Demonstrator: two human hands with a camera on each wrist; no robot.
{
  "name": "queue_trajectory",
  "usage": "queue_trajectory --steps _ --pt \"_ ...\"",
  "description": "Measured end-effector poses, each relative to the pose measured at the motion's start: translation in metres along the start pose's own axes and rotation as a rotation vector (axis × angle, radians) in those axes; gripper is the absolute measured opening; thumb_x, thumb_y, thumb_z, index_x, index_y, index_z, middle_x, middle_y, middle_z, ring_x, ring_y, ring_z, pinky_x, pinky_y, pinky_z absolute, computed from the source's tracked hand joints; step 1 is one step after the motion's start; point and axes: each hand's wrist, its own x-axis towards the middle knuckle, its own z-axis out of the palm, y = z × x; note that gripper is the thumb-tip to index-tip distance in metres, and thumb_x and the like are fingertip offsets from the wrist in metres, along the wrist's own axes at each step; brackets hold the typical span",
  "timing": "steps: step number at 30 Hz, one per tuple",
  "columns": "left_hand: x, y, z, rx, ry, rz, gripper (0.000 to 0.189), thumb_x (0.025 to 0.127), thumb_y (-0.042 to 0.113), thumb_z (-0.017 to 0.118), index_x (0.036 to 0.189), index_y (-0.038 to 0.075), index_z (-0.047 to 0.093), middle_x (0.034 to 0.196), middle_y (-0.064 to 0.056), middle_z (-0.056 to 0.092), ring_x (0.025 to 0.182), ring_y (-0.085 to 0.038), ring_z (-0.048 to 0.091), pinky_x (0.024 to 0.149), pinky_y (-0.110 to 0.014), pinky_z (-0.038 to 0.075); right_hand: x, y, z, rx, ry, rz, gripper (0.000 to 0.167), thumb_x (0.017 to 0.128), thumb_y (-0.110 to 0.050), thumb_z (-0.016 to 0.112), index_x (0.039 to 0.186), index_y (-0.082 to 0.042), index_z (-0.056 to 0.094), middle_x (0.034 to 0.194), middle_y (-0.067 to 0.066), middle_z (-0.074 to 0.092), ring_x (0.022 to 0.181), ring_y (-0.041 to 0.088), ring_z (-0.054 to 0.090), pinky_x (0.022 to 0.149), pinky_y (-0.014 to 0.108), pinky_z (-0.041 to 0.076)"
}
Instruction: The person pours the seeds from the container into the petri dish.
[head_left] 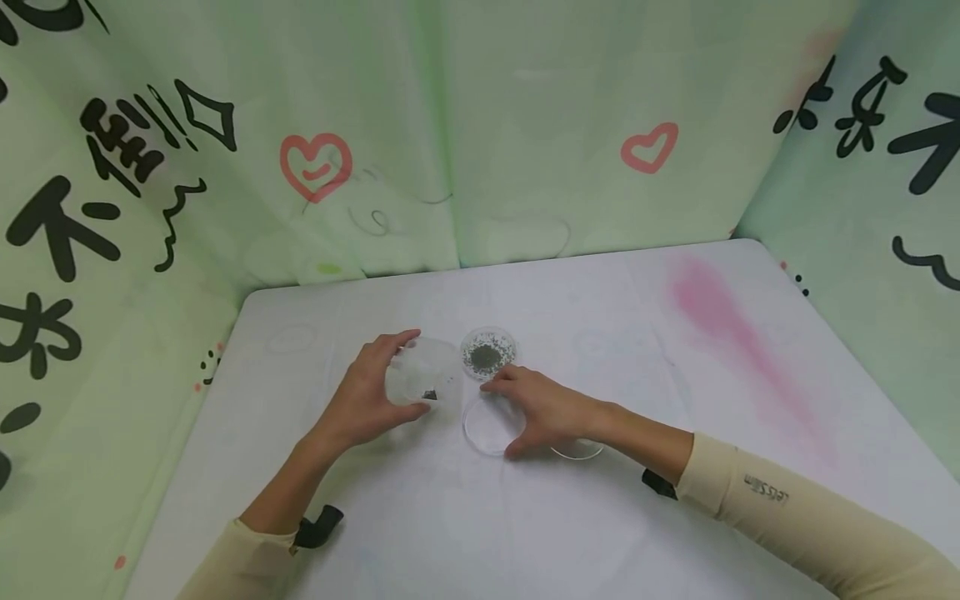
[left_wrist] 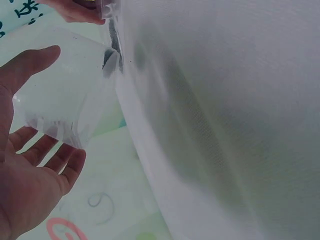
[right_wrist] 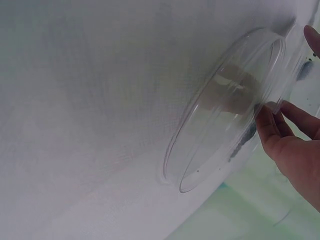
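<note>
My left hand (head_left: 367, 392) grips a cloudy clear plastic container (head_left: 420, 371), thumb on its near side and fingers curved round the far side. A small dark patch (left_wrist: 109, 61) shows low on the container's wall. To the right, my right hand (head_left: 551, 408) spans a clear round dish (head_left: 491, 427), thumb and fingertips at opposite parts of its rim. Just behind that dish lies another clear dish (head_left: 489, 342) with dark grains heaped in the middle and scattered outward. Another clear dish (right_wrist: 225, 100) sits on the table under my right wrist, partly hidden in the head view.
A white cloth covers the table (head_left: 450, 517), with a pink stain (head_left: 727, 333) on its right side. Pale green curtains (head_left: 525, 125) with hearts and black writing enclose the back and both sides. Black straps (head_left: 318, 527) sit at my wrists.
</note>
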Motion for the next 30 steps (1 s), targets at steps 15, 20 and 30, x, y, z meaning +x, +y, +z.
queue_trajectory --steps 15,20,30 --pt "0.001 0.02 0.003 0.223 0.038 0.155 0.101 0.066 0.012 0.098 0.153 0.016 0.047 0.144 -0.01 0.055 0.133 -0.034 0.048 0.107 -0.055 0.044 0.003 0.001 0.0 0.012 -0.001 0.033 0.087 0.068 -0.028 0.098 0.141 0.0 0.06 0.127 0.012 0.06 0.113 0.024 0.058 0.101 0.043 0.051" --pt "0.002 0.031 0.004 0.305 0.043 0.182 0.101 0.065 0.012 0.099 0.152 0.017 0.049 0.144 -0.01 0.055 0.134 -0.034 0.049 0.106 -0.055 0.045 0.004 0.001 -0.001 0.006 0.012 0.025 0.085 0.068 -0.028 0.098 0.139 0.001 0.061 0.128 0.013 0.06 0.113 0.024 0.058 0.101 0.042 0.052" --pt "0.003 0.04 0.009 0.419 0.047 0.237 0.096 0.065 0.011 0.097 0.15 0.017 0.052 0.14 -0.009 0.058 0.133 -0.033 0.051 0.11 -0.054 0.045 0.004 0.0 0.002 0.007 0.039 0.036 0.085 0.067 -0.027 0.098 0.138 0.002 0.061 0.126 0.012 0.061 0.111 0.024 0.059 0.099 0.041 0.052"
